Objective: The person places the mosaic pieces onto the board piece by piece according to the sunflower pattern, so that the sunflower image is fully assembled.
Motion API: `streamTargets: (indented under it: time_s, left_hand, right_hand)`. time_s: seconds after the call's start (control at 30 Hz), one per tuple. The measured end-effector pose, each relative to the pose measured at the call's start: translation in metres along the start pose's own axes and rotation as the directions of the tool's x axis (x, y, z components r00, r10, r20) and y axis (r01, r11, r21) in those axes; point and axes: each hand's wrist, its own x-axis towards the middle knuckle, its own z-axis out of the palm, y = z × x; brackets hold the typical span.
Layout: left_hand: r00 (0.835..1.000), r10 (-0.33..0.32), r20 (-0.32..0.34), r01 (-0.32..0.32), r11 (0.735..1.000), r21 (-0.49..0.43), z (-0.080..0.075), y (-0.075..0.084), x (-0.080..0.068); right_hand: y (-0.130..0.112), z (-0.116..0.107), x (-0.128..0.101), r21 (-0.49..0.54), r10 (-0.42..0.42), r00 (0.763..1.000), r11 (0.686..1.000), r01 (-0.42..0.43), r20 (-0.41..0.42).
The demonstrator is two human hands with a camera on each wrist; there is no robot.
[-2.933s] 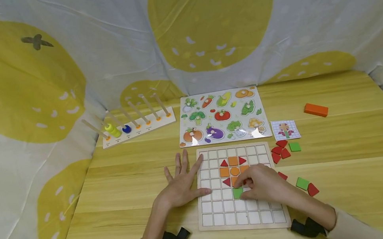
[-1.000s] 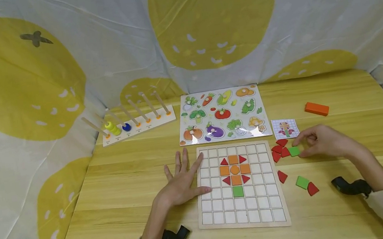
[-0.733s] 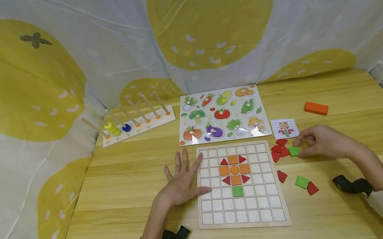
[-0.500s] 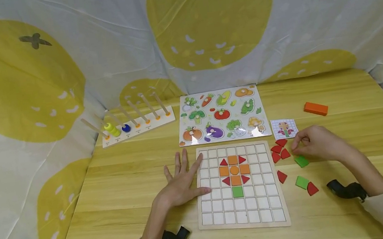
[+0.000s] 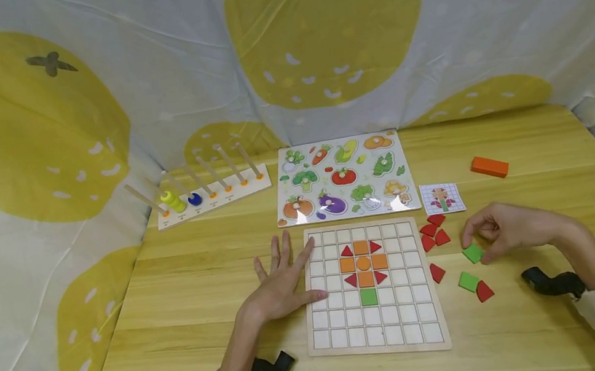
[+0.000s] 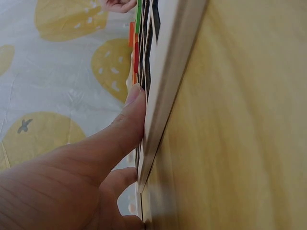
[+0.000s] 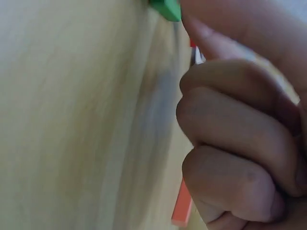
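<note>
A wooden grid board (image 5: 327,336) lies in front of me with an orange and red flower pattern (image 5: 363,263) and one green square (image 5: 369,297) below it. My left hand (image 5: 281,283) lies flat and spread on the table, its thumb and a fingertip on the board's left edge (image 6: 158,120). To the right of the board my right hand (image 5: 504,231) pinches a green square tile (image 5: 473,253) (image 7: 165,8) just above the table. Loose red pieces (image 5: 432,231) lie to its left. Another green tile (image 5: 468,281) and a red piece (image 5: 484,292) lie below it.
A small pattern card (image 5: 441,198) lies above the loose pieces. A vegetable peg puzzle (image 5: 345,178) sits behind the board. A peg rack with yellow and blue rings (image 5: 209,190) stands at back left, an orange block (image 5: 489,166) at back right. Lemon-print cloth walls surround the table.
My right hand left the board, reached right to the loose pieces, took hold of a green tile and drew it down and towards me. The left hand stayed put.
</note>
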Motion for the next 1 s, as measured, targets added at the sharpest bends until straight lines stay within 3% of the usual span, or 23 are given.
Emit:
streamTargets:
  time_s: [0.13, 0.33, 0.53, 0.8, 1.0]
  left_hand:
    - [1.000, 0.000, 0.000, 0.000, 1.000, 0.003, 0.000, 0.000, 0.000]
    - [1.000, -0.002, 0.002, 0.002, 1.000, 0.009, -0.001, 0.001, 0.000]
    - [1.000, 0.000, 0.001, 0.000, 1.000, 0.006, 0.000, 0.000, 0.000]
    - [1.000, 0.002, -0.002, -0.002, 1.000, 0.010, 0.001, 0.000, 0.001]
    - [0.998, 0.052, -0.036, -0.053, 0.998, -0.036, 0.004, -0.006, 0.000]
  right_hand:
    - [-0.001, 0.001, 0.002, -0.042, 0.031, 0.999, 0.999, -0.032, -0.024]
    - [-0.007, 0.003, 0.004, -0.129, 0.098, 0.985, 0.985, -0.116, -0.140]
    - [-0.009, 0.003, 0.005, -0.183, 0.090, 0.971, 0.974, -0.132, -0.220]
    - [-0.002, 0.001, 0.004, -0.138, 0.070, 0.969, 0.985, -0.105, -0.235]
    - [-0.007, 0.002, 0.006, -0.168, 0.072, 0.963, 0.979, -0.118, -0.260]
